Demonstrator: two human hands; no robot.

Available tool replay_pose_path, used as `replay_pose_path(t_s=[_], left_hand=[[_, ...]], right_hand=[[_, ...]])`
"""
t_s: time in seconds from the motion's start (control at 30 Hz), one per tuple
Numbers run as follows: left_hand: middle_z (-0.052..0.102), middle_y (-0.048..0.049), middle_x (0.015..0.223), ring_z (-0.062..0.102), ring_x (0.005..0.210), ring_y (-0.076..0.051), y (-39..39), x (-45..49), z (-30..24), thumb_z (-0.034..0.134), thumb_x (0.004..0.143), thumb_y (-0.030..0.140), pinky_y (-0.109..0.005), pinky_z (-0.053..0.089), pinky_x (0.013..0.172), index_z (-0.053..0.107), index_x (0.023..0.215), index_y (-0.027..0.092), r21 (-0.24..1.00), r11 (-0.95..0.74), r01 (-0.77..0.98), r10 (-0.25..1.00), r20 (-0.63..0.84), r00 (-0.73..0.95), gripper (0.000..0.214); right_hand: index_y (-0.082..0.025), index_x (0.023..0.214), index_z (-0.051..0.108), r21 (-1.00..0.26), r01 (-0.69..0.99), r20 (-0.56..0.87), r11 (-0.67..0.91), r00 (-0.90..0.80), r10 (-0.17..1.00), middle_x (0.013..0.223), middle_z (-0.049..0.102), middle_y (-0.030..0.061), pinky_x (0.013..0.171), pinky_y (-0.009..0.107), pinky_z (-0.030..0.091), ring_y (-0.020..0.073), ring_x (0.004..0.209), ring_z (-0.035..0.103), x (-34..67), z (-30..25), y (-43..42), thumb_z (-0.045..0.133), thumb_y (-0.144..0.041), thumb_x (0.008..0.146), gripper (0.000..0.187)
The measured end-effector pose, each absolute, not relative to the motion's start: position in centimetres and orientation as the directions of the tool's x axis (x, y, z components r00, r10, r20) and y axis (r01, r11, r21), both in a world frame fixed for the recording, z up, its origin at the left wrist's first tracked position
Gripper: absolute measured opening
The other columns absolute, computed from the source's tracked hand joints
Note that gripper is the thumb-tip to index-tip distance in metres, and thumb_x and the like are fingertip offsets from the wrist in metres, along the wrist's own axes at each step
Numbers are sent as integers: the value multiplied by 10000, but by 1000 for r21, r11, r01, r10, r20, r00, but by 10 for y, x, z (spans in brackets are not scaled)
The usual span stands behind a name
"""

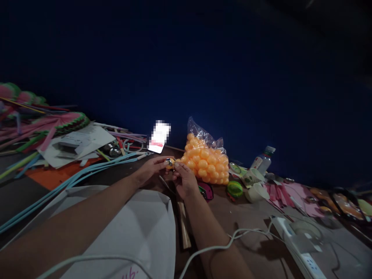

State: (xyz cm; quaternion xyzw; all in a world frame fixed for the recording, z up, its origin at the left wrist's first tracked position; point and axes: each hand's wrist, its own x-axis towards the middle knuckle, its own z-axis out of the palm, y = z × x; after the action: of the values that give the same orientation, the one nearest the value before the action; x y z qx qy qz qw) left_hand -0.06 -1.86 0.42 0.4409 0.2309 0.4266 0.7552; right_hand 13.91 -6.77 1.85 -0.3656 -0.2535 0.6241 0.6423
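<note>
A small orange-and-silver ball [169,163] is pinched between the fingertips of both hands, just left of a clear plastic bag of orange balls [205,162]. My left hand [151,169] reaches it from the left, thumb and fingers closed on its near side. From the right, my right hand [185,179] has its fingers closed against the same ball. Its exact kind is too small to make out. Beneath my right wrist lies a wooden-looking stick [183,224]. A lit phone [158,137] stands behind the left hand.
White cable [221,247] crosses under and over the forearms toward a power strip [299,248]. A white bag [139,232] lies at front. Light-blue cords [87,170] run leftward. Right of the orange balls are a green striped ball [235,189], paper cup [257,193] and bottle [263,162].
</note>
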Motion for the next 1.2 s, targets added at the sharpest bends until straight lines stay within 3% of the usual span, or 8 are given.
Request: replay_pose_path(t_s=[0.7,1.2], left_hand=[[671,-65,867,571,718,-127,-18,-2,3,724,723,287,-286,453,737,662,1131,150,885,220,-411,837,45,545,434],[677,-81,915,590,767,-147,-18,-3,1,703,745,311,-283,445,747,647,1160,144,907,183,-380,821,72,567,450]], right_hand=[[-178,698,655,-821,-569,-101,-44,69,992,603,555,-54,411,125,394,34,454,381,140,20,-68,771,-205,611,147],[-158,692,621,-850,-524,-98,-46,71,993,482,481,-81,423,119,389,31,435,411,141,21,-67,792,-249,577,225]])
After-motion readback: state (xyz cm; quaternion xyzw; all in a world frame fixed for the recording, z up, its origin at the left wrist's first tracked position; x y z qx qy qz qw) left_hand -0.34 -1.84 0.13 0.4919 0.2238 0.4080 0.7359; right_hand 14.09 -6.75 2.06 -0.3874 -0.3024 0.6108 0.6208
